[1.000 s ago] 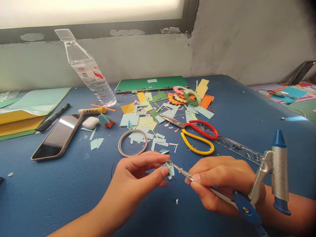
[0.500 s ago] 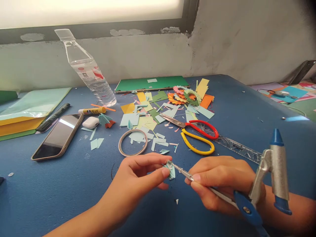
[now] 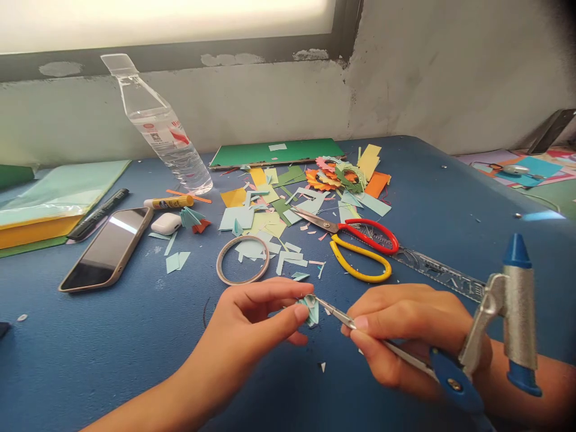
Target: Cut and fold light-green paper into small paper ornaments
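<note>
My left hand [image 3: 252,318] pinches a small folded piece of light teal paper [image 3: 311,309] between thumb and fingers, just above the blue table [image 3: 135,348]. My right hand [image 3: 400,336] grips a metal compass [image 3: 450,354] with blue fittings and a silver pencil holder. Its thin metal point touches the folded paper. Both hands hover near the table's front edge.
Behind the hands lie a tape ring [image 3: 243,260], red and yellow scissors [image 3: 360,246], a clear ruler [image 3: 436,270], paper scraps [image 3: 270,216] and paper flowers [image 3: 335,174]. To the left are a phone [image 3: 108,247], earbud case [image 3: 165,223], glue stick [image 3: 168,202], marker [image 3: 99,213] and water bottle [image 3: 166,138].
The compass and my right hand have shifted slightly to the right and down. The folded paper has turned a little in my left fingers.
</note>
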The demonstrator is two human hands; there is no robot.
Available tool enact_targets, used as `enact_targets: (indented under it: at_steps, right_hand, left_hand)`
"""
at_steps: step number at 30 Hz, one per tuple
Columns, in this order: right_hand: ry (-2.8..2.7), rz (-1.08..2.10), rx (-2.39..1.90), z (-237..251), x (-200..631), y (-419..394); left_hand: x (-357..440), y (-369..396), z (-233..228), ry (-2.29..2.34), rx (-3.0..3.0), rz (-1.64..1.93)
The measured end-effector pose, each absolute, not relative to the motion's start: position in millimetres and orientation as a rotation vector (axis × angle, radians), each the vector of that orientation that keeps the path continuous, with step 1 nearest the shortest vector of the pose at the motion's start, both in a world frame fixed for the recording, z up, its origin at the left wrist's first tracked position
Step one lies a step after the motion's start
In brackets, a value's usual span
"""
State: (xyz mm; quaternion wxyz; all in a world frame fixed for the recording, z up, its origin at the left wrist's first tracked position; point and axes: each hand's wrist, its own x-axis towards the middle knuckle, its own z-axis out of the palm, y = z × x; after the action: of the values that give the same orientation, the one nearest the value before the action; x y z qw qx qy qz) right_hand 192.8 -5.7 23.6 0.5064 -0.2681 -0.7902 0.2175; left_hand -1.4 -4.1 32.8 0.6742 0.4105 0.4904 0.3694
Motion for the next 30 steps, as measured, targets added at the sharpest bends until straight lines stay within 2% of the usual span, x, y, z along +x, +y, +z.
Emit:
enact_targets:
  at_steps: [21,30]
  right_hand:
    - [-1.922,0.729,-0.726,21.0,202.1,-6.0]
    - [-1.972,0.718,-0.691,21.4,202.8,-4.0]
  left_hand:
    - [-0.6,-1.3,31.7,1.093,0.783,0.818]
    - [-2.8,-2.4,28.1,1.047,0.789,0.794]
